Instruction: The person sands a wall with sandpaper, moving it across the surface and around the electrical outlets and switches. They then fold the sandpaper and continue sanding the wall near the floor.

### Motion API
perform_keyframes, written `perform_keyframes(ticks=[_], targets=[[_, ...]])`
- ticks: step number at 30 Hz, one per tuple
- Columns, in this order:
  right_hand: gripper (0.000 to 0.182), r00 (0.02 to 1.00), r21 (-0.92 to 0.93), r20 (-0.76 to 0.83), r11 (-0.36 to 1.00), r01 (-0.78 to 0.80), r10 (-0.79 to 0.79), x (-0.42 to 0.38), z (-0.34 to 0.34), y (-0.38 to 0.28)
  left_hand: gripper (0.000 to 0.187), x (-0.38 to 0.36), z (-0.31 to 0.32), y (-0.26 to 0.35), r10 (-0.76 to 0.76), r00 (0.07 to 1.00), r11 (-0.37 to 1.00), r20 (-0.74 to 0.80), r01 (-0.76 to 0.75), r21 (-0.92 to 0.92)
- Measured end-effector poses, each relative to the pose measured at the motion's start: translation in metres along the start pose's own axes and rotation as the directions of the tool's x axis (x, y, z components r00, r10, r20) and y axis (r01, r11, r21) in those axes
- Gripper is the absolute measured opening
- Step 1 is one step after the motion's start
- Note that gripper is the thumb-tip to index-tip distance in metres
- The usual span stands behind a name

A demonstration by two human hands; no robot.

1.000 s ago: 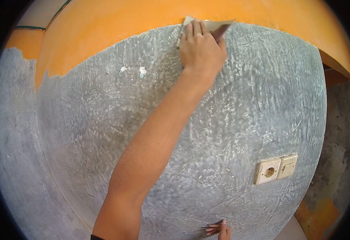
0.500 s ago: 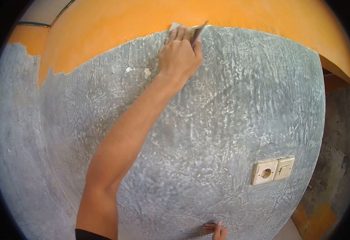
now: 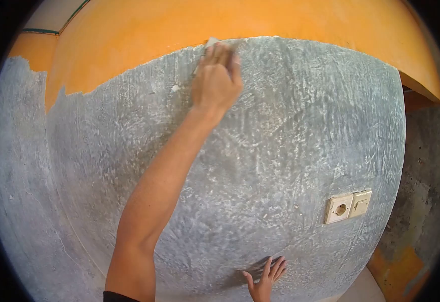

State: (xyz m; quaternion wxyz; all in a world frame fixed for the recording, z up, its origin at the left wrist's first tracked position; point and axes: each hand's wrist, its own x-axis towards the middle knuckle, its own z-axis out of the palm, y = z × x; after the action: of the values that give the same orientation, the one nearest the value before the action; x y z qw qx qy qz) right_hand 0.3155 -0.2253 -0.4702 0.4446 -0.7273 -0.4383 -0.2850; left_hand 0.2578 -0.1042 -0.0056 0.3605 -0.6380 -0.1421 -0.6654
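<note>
My left hand (image 3: 214, 80) is raised to the top of the bare grey wall (image 3: 280, 151), where the plaster meets orange paint. Its fingers are closed on a folded sheet of sandpaper (image 3: 212, 42), pressed flat to the surface; motion blurs the fingertips and most of the sheet is covered by them. Low in the view, my right hand (image 3: 264, 279) rests against the plaster, fingers spread and thumb out to the left, holding nothing.
A wall socket (image 3: 339, 209) and a light switch (image 3: 360, 203) sit side by side at the right. Orange paint (image 3: 220, 17) spans the upper wall. A wall corner runs down the left side, and an opening (image 3: 421, 166) lies past the right edge.
My left hand has shifted a little down and left with the sandpaper. My right hand has risen further into view, and its fingers are now spread on the wall.
</note>
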Motion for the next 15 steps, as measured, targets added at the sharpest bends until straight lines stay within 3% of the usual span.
perform_keyframes(ticks=[3,4,7,8,11,12,15], targets=[[0.115,0.889,0.131,0.453,0.982,-0.134,0.061,-0.031,0.063,0.018,0.053,-0.023,-0.001,-0.002,0.229,0.965,0.973,0.125,-0.221,-0.07],[0.115,0.89,0.142,0.451,0.979,-0.145,0.066,-0.032,0.069,0.018,0.052,-0.025,-0.006,-0.009,0.254,0.956,0.966,0.148,-0.242,-0.09],[0.117,0.907,0.164,0.414,0.974,-0.158,0.077,-0.034,0.079,0.019,0.049,-0.022,-0.022,-0.031,-0.102,0.988,0.994,0.117,0.106,-0.029],[0.117,0.921,0.168,0.385,0.976,-0.139,0.065,-0.037,0.083,0.021,0.049,-0.029,-0.017,-0.034,-0.024,1.0,0.998,-0.009,0.024,0.054],[0.116,0.933,0.187,0.359,0.977,-0.104,0.031,-0.038,0.082,0.026,0.051,-0.055,-0.026,-0.031,0.143,0.986,0.99,0.086,-0.143,-0.002],[0.116,0.932,0.2,0.362,0.975,-0.1,0.022,-0.037,0.081,0.025,0.051,-0.058,-0.034,-0.035,0.133,0.985,0.99,0.109,-0.125,-0.072],[0.113,0.921,0.234,0.39,0.965,-0.117,0.018,-0.034,0.074,0.024,0.05,-0.058,-0.042,-0.053,-0.023,0.999,1.0,0.04,0.022,0.022]])
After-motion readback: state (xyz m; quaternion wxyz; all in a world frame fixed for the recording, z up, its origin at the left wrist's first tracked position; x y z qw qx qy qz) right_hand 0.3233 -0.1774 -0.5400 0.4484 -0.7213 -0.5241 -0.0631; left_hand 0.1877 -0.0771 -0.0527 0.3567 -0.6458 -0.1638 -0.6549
